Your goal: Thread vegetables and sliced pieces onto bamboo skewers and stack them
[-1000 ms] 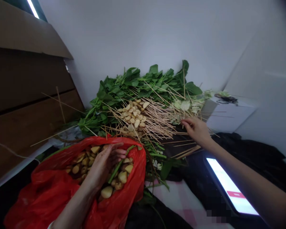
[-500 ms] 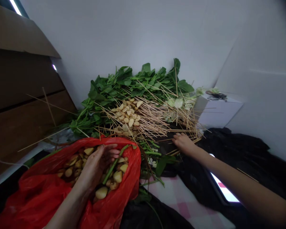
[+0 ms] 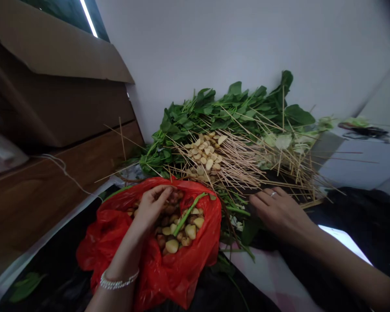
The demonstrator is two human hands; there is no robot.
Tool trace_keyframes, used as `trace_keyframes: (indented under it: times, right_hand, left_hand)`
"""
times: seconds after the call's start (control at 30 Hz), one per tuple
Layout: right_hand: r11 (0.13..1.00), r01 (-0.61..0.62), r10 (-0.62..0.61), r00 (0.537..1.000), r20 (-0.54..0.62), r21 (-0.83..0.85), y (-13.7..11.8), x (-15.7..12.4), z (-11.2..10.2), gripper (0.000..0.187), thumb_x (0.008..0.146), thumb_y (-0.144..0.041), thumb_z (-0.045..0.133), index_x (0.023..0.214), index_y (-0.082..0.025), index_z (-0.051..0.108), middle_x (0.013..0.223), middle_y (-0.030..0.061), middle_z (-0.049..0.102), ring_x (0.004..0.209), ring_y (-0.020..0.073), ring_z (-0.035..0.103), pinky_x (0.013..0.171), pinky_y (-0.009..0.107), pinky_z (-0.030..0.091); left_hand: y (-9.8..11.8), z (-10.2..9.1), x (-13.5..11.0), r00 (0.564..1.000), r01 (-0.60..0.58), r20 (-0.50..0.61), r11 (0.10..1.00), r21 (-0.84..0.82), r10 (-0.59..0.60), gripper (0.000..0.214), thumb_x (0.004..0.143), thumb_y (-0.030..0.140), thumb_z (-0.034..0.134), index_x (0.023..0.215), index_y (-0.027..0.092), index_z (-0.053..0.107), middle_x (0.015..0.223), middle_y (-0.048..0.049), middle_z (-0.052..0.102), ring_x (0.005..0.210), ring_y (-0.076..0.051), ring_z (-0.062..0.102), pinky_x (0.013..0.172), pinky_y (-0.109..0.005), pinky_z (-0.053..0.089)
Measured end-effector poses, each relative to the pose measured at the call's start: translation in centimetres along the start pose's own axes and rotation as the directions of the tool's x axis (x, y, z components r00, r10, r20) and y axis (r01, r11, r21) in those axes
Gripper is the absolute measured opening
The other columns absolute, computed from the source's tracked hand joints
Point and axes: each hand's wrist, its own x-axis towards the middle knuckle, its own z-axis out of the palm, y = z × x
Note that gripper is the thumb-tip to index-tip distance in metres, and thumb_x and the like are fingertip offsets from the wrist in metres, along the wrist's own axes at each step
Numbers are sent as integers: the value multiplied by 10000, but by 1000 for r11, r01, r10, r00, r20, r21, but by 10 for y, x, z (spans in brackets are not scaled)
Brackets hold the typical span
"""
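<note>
My left hand (image 3: pixel 152 207) dips into the mouth of a red plastic bag (image 3: pixel 195 264), its curled fingers among potato-like chunks (image 3: pixel 172 245). A green stalk (image 3: pixel 186 215) lies across them. I cannot tell if that hand grips anything. My right hand (image 3: pixel 279 212) lies with fingers apart and holds nothing, just below the ends of many loose wooden skewers (image 3: pixel 240 173). A heap of pale sliced chunks (image 3: pixel 206 158) sits among those skewers, with green leafy stems (image 3: pixel 237 108) behind. Pale leaf pieces (image 3: pixel 283 141) lie towards the right.
A cardboard box (image 3: pixel 52 86) and a brown wooden board (image 3: pixel 35 186) stand at the left. A white box (image 3: pixel 347 162) is at the right beyond a black cloth (image 3: pixel 360 221), with a lit screen (image 3: pixel 344 240) partly under my right arm. A pink checked cloth (image 3: pixel 266 277) lies below.
My right hand has drawn back from the pale leaves towards me, and its fingers have spread. The view has swung left, and my left hand remains in the bag.
</note>
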Motion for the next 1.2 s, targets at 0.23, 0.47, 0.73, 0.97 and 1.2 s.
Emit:
trace_keyframes:
  times: [0.23,0.47,0.73,0.97,1.2]
  right_hand:
    - [984,74,-10,932,-362,161,-74,23,-16,354,918,-156,427,1235,-127,580,805,78,618,693,192,536,638,320,420]
    - [970,60,45,907,-418,236,-91,30,16,405,910,-229,454,1277,-94,558,770,72,619,671,188,560,580,306,421]
    - [950,88,54,899,-435,300,-95,21,25,362,900,-217,508,1217,-53,572,785,67,613,643,171,544,567,304,389]
    - [945,72,77,899,-431,318,-96,22,26,372,885,-195,496,1230,-71,556,775,60,622,628,164,557,552,292,398]
    - [943,72,72,908,-412,324,-99,21,24,361,897,-128,434,1233,-89,557,773,57,641,621,154,566,554,284,405]
  left_hand:
    - [-11,-21,6,997,-80,34,893,442,73,219,750,386,668,814,199,761,801,-59,742,755,-241,639,714,-302,440]
    - [-32,-26,8,980,-197,145,662,723,134,182,626,375,760,773,268,768,830,-72,690,833,-284,577,798,-383,407]
    - [-32,-21,5,942,-329,323,436,837,91,143,733,280,661,849,235,731,1007,-105,622,983,-294,524,906,-416,376]
    - [-14,-9,3,956,-235,273,831,503,105,79,764,291,651,767,215,672,819,-48,654,805,-222,568,754,-325,421]
    - [-9,17,-10,948,263,251,925,-275,-195,277,748,321,745,988,192,697,760,9,630,649,-90,572,554,-169,442]
